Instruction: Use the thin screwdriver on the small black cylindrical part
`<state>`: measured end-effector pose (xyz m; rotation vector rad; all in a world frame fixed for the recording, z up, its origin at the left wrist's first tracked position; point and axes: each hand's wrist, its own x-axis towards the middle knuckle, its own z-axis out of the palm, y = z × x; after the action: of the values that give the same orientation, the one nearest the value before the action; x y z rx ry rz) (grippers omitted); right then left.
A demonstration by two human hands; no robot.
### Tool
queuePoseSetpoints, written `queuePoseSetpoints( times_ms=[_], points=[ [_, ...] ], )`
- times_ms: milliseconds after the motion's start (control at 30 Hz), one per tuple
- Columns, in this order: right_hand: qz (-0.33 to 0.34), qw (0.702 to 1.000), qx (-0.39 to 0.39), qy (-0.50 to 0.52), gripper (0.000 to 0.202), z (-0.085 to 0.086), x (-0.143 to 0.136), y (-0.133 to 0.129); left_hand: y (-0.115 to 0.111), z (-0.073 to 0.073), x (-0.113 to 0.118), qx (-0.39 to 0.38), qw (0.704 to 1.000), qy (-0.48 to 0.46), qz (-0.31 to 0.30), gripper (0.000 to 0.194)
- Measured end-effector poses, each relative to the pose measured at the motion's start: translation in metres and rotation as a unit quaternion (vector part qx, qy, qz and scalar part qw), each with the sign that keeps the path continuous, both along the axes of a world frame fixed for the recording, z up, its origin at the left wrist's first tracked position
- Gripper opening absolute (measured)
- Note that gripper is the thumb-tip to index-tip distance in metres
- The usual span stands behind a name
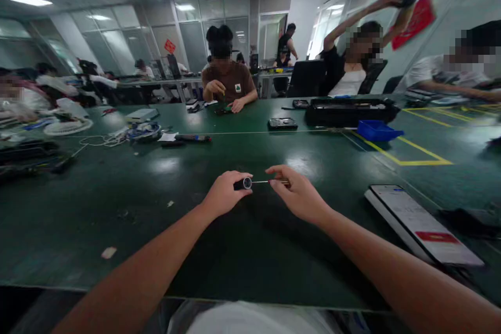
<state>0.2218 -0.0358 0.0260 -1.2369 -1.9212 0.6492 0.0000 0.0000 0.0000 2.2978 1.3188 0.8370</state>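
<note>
My left hand (226, 193) grips a small black cylindrical part (243, 183) between thumb and fingers, its round, light-rimmed end facing me. To its right, my right hand (294, 192) holds a thin screwdriver (270, 181) by its handle. The metal shaft lies level and its tip meets or nearly meets the right side of the black part; contact is too small to tell. Both hands are above the green table (219, 255), near the middle of the view.
A phone (422, 224) lies at the right on a white object. Farther back are a blue tray (378, 130), a long black case (352, 112), a black device (282, 123) and a dark tool (188, 139). Cables and parts lie left. Several people sit around.
</note>
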Motion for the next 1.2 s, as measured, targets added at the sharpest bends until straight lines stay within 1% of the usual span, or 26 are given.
queuePoseSetpoints(
  times_ms=[133,233,467,567,667,733,900,1067,1200],
  points=[
    [-0.018,1.000,-0.012,-0.005,0.029,0.002,0.002,0.001,-0.001,0.000,0.000,-0.002,1.000,0.004,-0.002,0.038],
    [-0.029,1.000,-0.003,-0.005,0.029,0.000,0.003,0.002,-0.002,0.001,0.001,-0.003,1.000,0.009,-0.003,0.039],
    [-0.007,1.000,0.003,0.016,0.032,0.004,0.010,0.000,-0.004,0.007,0.010,-0.011,1.000,0.007,-0.007,0.038],
    [-0.024,0.999,-0.016,0.016,0.031,0.005,0.011,0.000,-0.004,0.007,0.012,-0.010,1.000,0.006,-0.008,0.038],
    [-0.045,0.998,-0.046,0.020,0.036,0.004,0.011,0.003,-0.003,0.006,0.012,-0.008,1.000,0.004,-0.008,0.039],
    [-0.052,0.997,-0.048,0.012,0.035,0.003,0.012,0.005,-0.003,0.005,0.011,-0.009,1.000,0.004,-0.007,0.039],
    [-0.030,0.999,-0.018,-0.024,0.033,0.005,0.011,0.003,-0.004,0.005,0.010,-0.008,1.000,0.001,-0.010,0.038],
    [0.000,1.000,0.001,-0.015,0.033,0.007,0.009,-0.003,-0.002,0.007,0.008,-0.006,1.000,-0.014,0.010,0.037],
    [-0.021,0.999,-0.022,-0.018,0.031,0.007,0.010,-0.001,-0.003,0.008,0.009,-0.010,1.000,-0.010,0.005,0.037]
  ],
)
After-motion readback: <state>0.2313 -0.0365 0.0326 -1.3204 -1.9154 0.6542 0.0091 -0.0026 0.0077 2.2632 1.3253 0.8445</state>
